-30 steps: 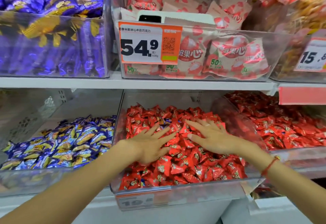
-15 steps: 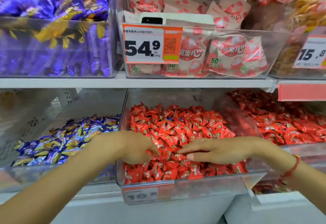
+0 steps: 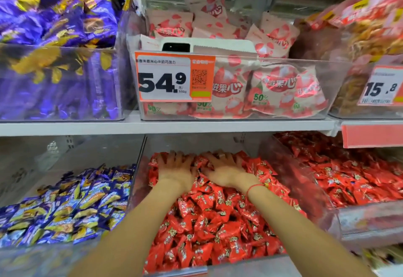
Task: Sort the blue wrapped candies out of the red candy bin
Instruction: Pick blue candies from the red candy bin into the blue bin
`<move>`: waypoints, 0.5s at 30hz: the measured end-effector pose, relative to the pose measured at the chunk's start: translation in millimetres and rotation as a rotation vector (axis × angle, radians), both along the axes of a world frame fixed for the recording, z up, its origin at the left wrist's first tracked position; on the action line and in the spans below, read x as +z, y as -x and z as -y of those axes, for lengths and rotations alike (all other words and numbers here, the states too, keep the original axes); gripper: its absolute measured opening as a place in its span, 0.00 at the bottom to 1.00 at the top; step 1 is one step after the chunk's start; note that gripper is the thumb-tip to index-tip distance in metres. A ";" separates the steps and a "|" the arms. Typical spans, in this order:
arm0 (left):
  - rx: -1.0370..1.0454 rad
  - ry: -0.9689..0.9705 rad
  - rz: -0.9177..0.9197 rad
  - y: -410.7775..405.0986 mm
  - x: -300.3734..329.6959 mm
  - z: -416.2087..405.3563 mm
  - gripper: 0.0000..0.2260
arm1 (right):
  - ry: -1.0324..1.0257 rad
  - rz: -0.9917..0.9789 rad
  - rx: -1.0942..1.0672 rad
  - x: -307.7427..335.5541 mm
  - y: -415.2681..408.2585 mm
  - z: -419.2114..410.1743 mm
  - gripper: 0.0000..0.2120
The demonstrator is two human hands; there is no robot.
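Hands, left hand (image 3: 176, 171) and right hand (image 3: 225, 171), have slid from the front to the back of the red candy bin (image 3: 174, 273), fingers spread flat on red candies (image 3: 218, 222), holding nothing; no blue wrapped candies surface there, so raking goes on.

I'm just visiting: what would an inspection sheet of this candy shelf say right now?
Surface: white shelf carrying clear bins.
Job's things: red candy bin heaped with red wrappers; no blue candy seen in it. Blue candy bin to its left.
Clutter: nothing seen.
Hands: left hand and right hand lie flat, fingers spread, at the back of the red pile; a red string circles the right wrist.
Cables: nothing seen.
Surroundings: price tag reading 54.9 on the pink packet bin above; purple packets upper left; another red candy bin to the right.
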State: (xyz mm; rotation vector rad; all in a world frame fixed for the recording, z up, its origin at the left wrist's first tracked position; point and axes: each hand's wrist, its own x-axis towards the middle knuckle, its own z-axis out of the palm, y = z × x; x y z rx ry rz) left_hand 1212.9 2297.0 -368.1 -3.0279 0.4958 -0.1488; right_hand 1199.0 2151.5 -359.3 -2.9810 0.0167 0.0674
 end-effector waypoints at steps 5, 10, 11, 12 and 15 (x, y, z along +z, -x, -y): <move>-0.099 0.099 -0.356 10.8 13.4 -5.2 0.20 | 0.100 -0.079 0.086 3.7 23.0 -1.0 0.22; -0.267 -0.045 -0.341 62.0 16.7 -23.0 0.19 | 0.168 -0.125 0.211 7.2 69.4 1.9 0.18; -0.278 -0.057 -0.329 68.6 16.4 -27.4 0.19 | 0.155 -0.123 0.222 7.9 75.9 4.1 0.18; -0.310 -0.056 -0.313 75.4 14.6 -31.8 0.19 | 0.135 -0.125 0.229 7.5 81.1 6.9 0.18; -0.362 -0.060 -0.276 95.1 14.1 -49.2 0.20 | 0.061 -0.155 0.237 -2.8 95.0 19.2 0.23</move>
